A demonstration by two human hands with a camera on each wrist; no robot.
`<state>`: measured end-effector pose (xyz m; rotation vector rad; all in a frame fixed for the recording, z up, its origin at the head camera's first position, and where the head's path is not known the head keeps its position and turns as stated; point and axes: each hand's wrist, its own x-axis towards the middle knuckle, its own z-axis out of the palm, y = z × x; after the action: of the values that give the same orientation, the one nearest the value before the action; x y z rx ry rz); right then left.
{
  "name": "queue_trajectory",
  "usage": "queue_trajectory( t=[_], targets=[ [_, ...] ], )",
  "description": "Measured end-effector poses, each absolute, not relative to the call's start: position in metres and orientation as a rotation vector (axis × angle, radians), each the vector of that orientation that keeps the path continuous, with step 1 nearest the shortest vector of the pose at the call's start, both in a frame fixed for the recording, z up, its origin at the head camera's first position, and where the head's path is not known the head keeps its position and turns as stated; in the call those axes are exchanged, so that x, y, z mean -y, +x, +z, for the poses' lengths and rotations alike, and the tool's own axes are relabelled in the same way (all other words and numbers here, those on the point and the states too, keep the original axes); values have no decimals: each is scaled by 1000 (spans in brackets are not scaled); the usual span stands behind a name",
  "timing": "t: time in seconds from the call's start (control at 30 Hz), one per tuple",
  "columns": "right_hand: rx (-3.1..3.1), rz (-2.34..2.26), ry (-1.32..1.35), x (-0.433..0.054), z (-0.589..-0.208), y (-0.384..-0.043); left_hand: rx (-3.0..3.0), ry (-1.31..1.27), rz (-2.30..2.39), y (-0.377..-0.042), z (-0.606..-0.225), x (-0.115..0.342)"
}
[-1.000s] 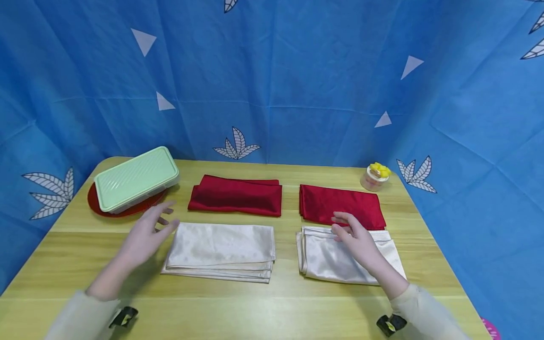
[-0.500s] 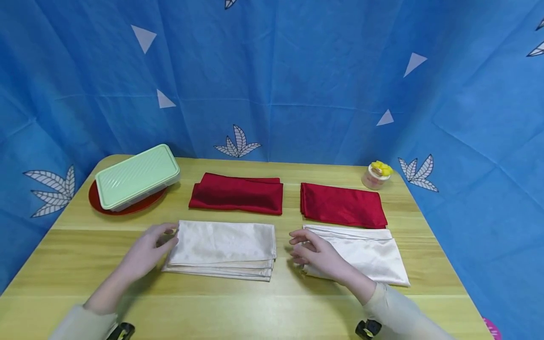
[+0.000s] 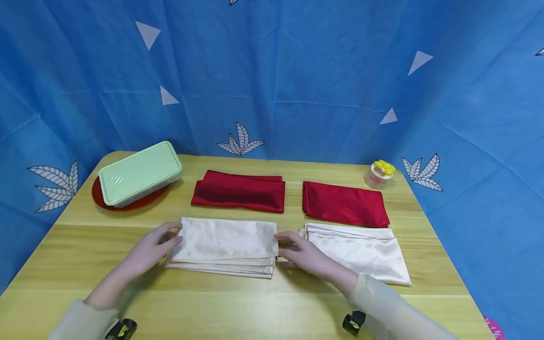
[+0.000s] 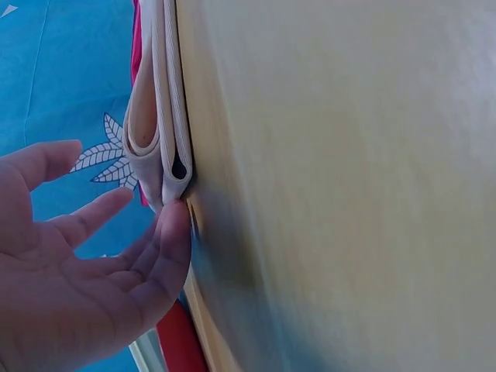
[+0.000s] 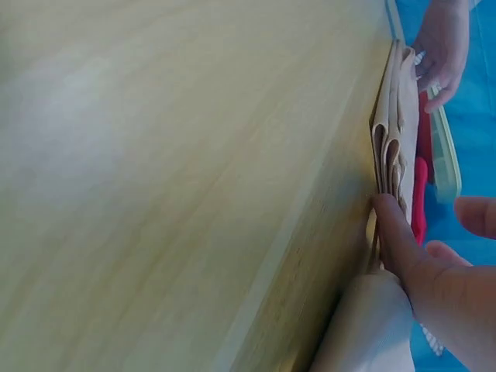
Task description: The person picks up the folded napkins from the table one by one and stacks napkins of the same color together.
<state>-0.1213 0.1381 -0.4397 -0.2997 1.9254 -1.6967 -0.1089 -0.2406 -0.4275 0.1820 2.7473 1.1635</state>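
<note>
A folded white satin cloth (image 3: pixel 225 238) lies on the table between my two hands, its layered edges facing me. My left hand (image 3: pixel 148 251) is at its left end; in the left wrist view the fingertips (image 4: pixel 177 213) touch the folded edge low by the tabletop, the other fingers spread apart. At the right end is my right hand (image 3: pixel 303 255), with a fingertip (image 5: pixel 385 203) against the cloth's layers in the right wrist view and the thumb held away. Neither hand pinches the cloth. A second folded white cloth (image 3: pixel 361 252) lies just right of my right hand.
Behind the white cloths lie two folded red cloths (image 3: pixel 238 191), the other red cloth (image 3: pixel 344 204) farther right. A green-lidded box (image 3: pixel 142 172) rests on a red plate (image 3: pixel 97 194) at the back left. A small jar with a yellow top (image 3: pixel 378 175) stands at the back right.
My right hand has moved left from above the right white cloth to the left cloth's right end. My left hand has come down to that cloth's left end. The cloths look unmoved.
</note>
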Motion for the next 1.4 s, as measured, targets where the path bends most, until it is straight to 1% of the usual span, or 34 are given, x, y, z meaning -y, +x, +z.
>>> queue_trajectory(
  t=[0.37, 0.9, 1.2, 1.4],
  targets=[
    [-1817, -1772, -222, -130, -449, -131, -2640, 244, 1272, -112, -436, 236],
    [-1812, -1745, -264, -113, -459, -136, -2604, 401, 1306, -115, -442, 232],
    [-1842, -1694, -262, -109, -455, -138, -2601, 382, 1315, -114, -440, 230],
    [-1938, -1628, -316, -111, -452, -139, -2671, 366, 1278, -113, -439, 230]
  ],
)
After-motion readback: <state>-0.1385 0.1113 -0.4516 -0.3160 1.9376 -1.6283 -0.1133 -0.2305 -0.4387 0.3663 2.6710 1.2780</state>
